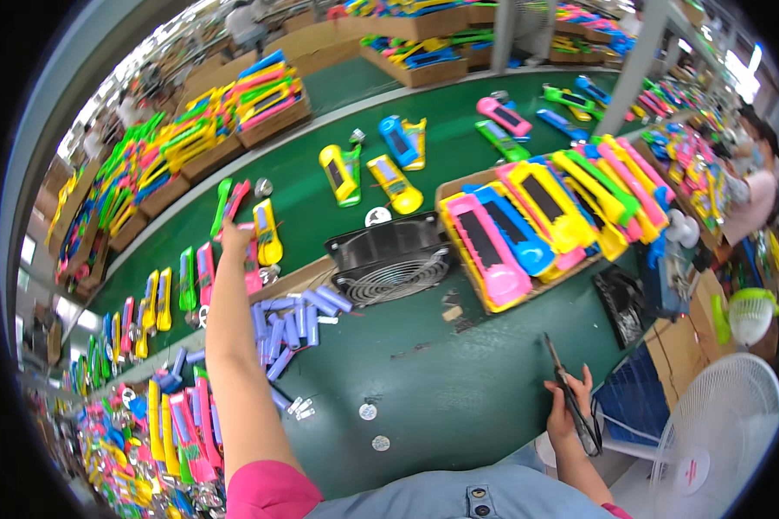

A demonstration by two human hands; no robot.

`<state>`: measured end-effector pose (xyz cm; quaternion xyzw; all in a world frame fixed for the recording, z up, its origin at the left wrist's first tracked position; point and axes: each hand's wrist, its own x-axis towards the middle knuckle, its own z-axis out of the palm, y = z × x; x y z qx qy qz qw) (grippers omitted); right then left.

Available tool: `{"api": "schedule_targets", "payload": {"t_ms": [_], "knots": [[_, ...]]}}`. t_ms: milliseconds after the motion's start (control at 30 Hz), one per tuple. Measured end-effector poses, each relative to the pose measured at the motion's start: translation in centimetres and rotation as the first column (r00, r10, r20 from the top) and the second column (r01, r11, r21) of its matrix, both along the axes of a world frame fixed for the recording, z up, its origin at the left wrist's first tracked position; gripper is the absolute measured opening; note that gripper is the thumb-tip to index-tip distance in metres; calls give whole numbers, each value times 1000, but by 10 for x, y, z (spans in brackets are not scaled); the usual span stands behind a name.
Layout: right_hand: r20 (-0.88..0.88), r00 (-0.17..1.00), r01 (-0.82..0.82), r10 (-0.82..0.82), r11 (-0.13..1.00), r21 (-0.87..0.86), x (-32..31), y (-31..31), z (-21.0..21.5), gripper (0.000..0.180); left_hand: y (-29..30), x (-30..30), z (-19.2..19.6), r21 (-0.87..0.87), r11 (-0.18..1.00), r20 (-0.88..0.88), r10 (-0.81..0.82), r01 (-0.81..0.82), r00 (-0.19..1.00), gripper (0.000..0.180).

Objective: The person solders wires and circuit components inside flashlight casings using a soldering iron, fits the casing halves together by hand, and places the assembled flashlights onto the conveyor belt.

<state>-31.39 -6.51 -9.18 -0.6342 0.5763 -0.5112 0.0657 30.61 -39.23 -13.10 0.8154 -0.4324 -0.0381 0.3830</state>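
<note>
From the head view, the person's left hand is stretched far out over the green conveyor belt, its grip closed on a pink plastic toy piece lying among yellow and green ones. That piece has its long axis running away from the person, up and down the picture, its far end pointing up the belt.

The right hand sits close to the body at the near edge of the green work surface, its grip wrapped around a pair of dark-handled scissors. The blades point away from the person and slightly left, the long axis near upright.

Between the hands lie a heap of lilac cylindrical batteries and a black square fan. A cardboard tray of bright toy shells stands further right.
</note>
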Motion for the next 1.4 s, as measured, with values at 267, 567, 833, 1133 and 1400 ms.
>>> {"api": "schedule_targets", "payload": {"t_ms": [267, 567, 833, 1133, 1400], "knots": [[1, 988, -152, 154, 978, -142, -6, 2, 27, 19, 115, -58, 209, 61, 928, 388, -362, 368, 848, 41], [-397, 908, -24, -137, 927, -374, 6, -145, 78, 54, 346, -234, 193, -172, 890, -451, -452, 422, 769, 24], [-293, 940, 33, -172, 905, -425, 12, -201, 81, 33, 445, -351, 48, -227, 968, -457, -205, 109, 865, 32], [-126, 979, 89, -158, 897, -434, -25, -78, 123, 27, 428, -353, 133, -35, 692, 370, -661, 721, 653, 26], [-29, 984, -179, 178, 984, -24, -12, 18, 10, 32, 384, -405, 79, 88, 512, 170, -853, 855, 493, 29]]}}
